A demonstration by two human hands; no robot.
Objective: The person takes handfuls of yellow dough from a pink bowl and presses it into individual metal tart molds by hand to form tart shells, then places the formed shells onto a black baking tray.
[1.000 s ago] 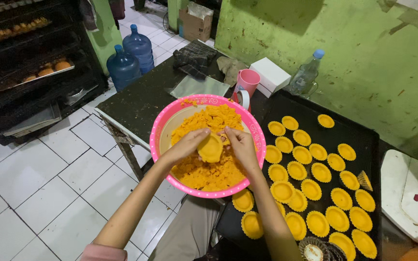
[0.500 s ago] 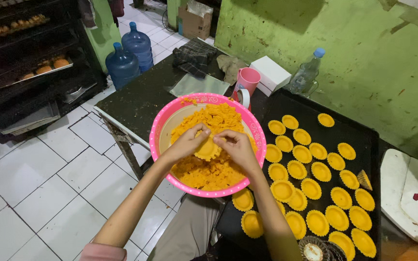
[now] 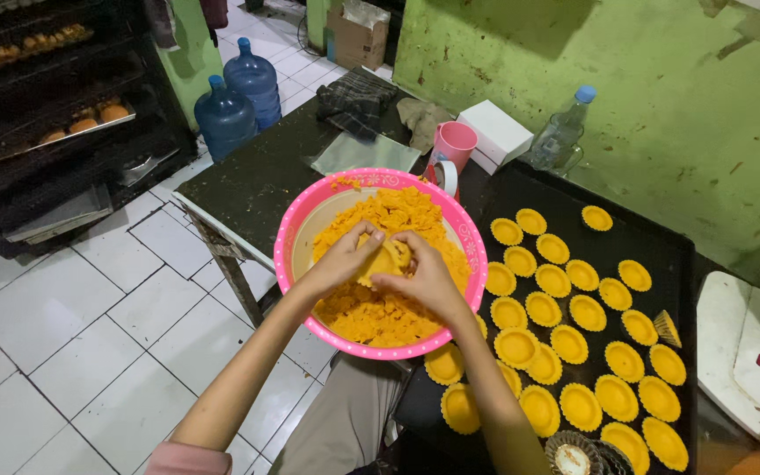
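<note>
I count one pink bowl point(image 3: 296, 230) of orange dough crumbs, one black tray point(image 3: 661, 255) with roughly 25 filled tart shells, two blue water jugs point(image 3: 241, 98), one pink cup point(image 3: 456, 143) on the bench point(image 3: 261, 176). Left hand point(image 3: 345, 259) and right hand point(image 3: 424, 277) both pinch one dough piece point(image 3: 386, 259) over the bowl: yellow-orange, lumpy, partly hidden by fingers.

We count two blue water jugs point(image 3: 241, 98), one pink bowl point(image 3: 296, 230) and one pink cup point(image 3: 456, 142). We see one plastic bottle point(image 3: 562, 130) and one black tray point(image 3: 672, 255).
</note>
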